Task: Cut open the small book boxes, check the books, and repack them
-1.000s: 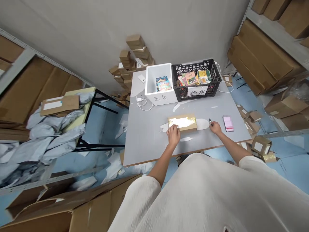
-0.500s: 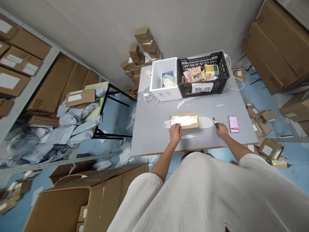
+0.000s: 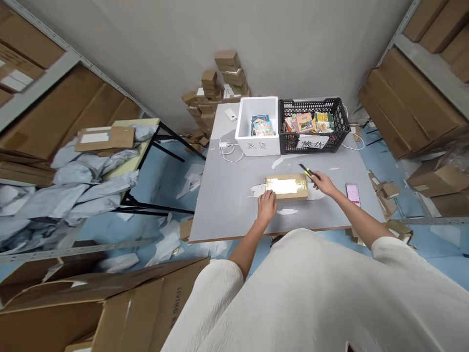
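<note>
Head view: a grey worktop [image 3: 227, 200] with a brown edge and worn white patches stands against a plain wall [image 3: 311, 54], on a blue floor [image 3: 168, 181] strewn with scraps of packaging. Stacked cartons [image 3: 208, 80] rise behind its far left corner. Shelving with large cartons flanks both sides; on the left, a yellow-topped side table [image 3: 128, 123] carries grey mailing bags [image 3: 80, 195]. On the worktop, a phone [image 3: 352, 193] with a pink screen lies near the right edge, and a white cable [image 3: 224, 145] at the left.

A white box [image 3: 271, 149], handwritten on its front, contains several booklets [image 3: 263, 128]. Just beside it, a black crate [image 3: 286, 143] with a lettered sign [image 3: 312, 143] contains assorted books [image 3: 305, 123]. A large open carton [image 3: 146, 303] stands at lower left.

The labelled parcel [image 3: 289, 187] lies flat at the middle of the worktop, in front of these containers. The left grip [image 3: 267, 205] rests on its near left corner; whether it pinches or merely presses cannot be told. The right grip [image 3: 324, 183] is closed around a yellow-and-black cutter [image 3: 309, 173].

Compared with half a second ago, cutter and right grip have moved from beside the phone to the parcel's right end. Parcel and left grip remain in place.
</note>
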`<state>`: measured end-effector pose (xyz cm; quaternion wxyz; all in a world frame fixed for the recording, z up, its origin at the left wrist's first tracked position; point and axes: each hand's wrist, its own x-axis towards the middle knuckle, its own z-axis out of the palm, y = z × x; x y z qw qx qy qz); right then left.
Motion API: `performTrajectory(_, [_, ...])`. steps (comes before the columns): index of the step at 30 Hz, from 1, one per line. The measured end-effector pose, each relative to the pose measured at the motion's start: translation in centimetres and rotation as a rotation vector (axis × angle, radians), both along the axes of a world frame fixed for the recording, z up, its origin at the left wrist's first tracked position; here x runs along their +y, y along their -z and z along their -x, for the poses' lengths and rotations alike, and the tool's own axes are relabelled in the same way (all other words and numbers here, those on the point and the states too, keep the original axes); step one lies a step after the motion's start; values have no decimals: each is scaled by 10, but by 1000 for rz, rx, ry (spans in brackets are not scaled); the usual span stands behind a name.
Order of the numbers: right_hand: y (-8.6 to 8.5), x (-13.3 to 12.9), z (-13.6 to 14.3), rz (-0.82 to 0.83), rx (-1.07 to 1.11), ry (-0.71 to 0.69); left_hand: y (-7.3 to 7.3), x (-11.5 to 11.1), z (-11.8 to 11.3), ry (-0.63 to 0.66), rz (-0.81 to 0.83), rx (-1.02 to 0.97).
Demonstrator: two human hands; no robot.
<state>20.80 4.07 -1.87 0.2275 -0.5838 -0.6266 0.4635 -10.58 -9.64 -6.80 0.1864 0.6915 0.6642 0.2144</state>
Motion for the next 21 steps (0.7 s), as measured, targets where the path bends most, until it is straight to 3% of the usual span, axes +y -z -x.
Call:
performTrajectory(4, [-24,-7,53,-176,-212,-400,6,-8,1,26,5,-62])
performTrajectory(7, [-27,-9,85,-218,-374,-541,11,-11,3,38,-4,-116])
performTrajectory(12, [-24,-7,112,-244,-505,-620,13,-13,7,71,-36,-163])
performTrajectory(21, [-26,-5,124,-235,-592,-617,13,-10,12,104,-44,-150])
